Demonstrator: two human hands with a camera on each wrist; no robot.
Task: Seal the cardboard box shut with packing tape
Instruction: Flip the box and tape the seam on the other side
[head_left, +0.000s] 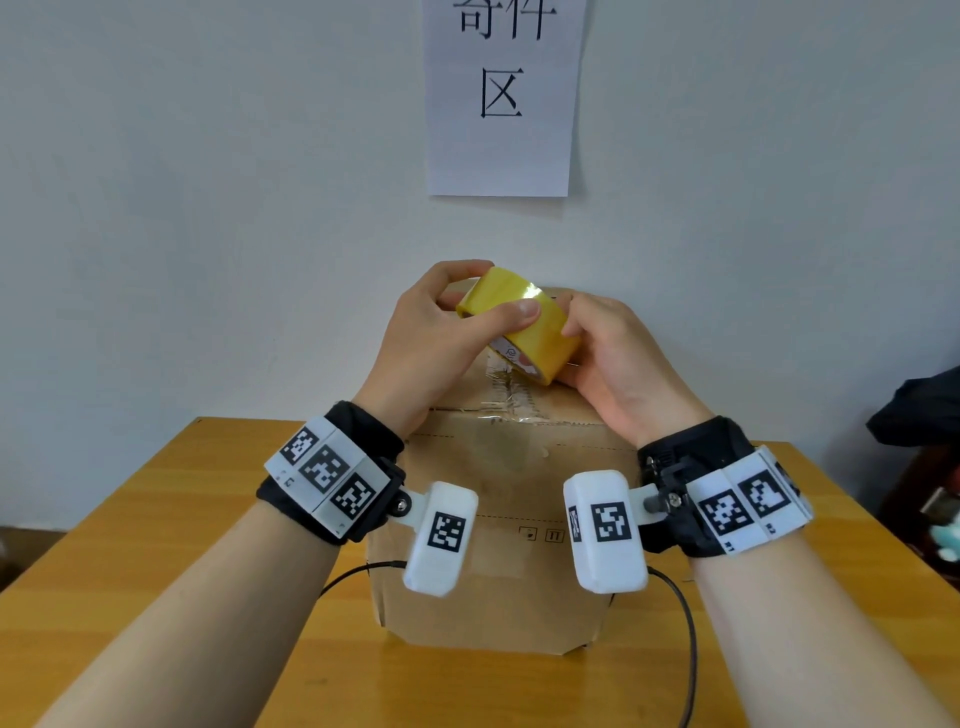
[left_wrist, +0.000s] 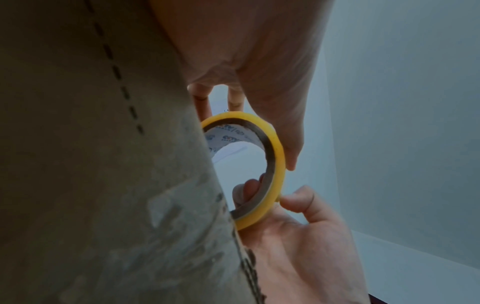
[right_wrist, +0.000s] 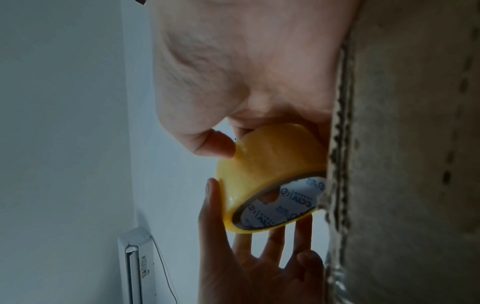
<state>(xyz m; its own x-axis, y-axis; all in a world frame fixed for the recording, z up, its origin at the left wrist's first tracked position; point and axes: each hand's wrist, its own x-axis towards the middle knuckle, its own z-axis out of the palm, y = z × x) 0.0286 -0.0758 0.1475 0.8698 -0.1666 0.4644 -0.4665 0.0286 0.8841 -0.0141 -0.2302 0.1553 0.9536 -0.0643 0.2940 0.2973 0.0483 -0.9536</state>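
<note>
A white paper sign with black characters hangs on the pale wall at top centre. A wooden table fills the lower frame. A dark object sits at the right edge.

The cardboard box stands on the desk near its back edge, about midway between the left and right edges. Above the box's top, the tape roll is held tilted between the left hand on its left and the right hand on its right. A paper sheet hangs on the wall behind the box.
</note>
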